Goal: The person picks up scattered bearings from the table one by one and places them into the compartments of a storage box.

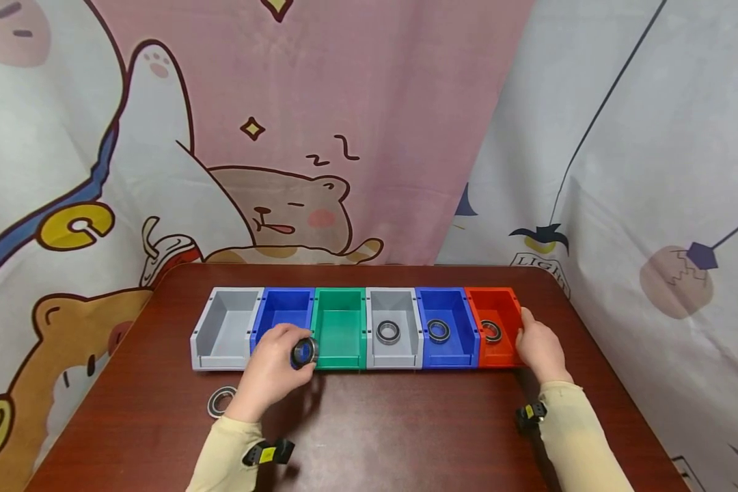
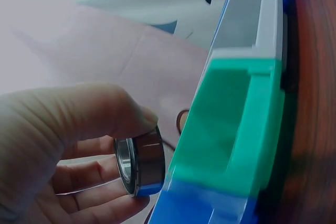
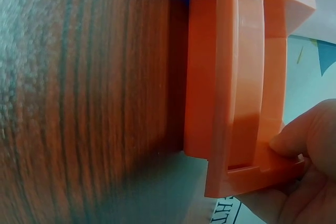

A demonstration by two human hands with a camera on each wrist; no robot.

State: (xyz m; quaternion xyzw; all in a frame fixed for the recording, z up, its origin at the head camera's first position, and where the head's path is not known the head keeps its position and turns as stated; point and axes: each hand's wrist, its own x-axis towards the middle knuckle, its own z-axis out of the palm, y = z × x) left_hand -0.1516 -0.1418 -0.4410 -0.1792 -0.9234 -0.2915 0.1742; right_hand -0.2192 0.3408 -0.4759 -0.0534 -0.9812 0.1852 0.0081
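Between thumb and fingers my left hand (image 1: 277, 369) pinches a metal ball bearing (image 2: 142, 163), held tilted above the front of the blue and green bins. The green bin (image 1: 340, 335) lies just to its right. My right hand (image 1: 542, 347) grips the right side wall of the red bin (image 3: 247, 87), its thumb inside the wall. One bearing lies in each of the three right-hand bins: a bearing (image 1: 387, 333) in the grey, a bearing (image 1: 439, 331) in the blue, a bearing (image 1: 490, 332) in the red. Another bearing (image 1: 220, 402) rests on the table, partly hidden by my left wrist.
The bins stand side by side in one row on a dark brown wooden table (image 1: 406, 430). At the left end are a grey bin (image 1: 227, 328) and a blue bin (image 1: 285, 307). A printed curtain (image 1: 393, 137) hangs behind the table and along its sides.
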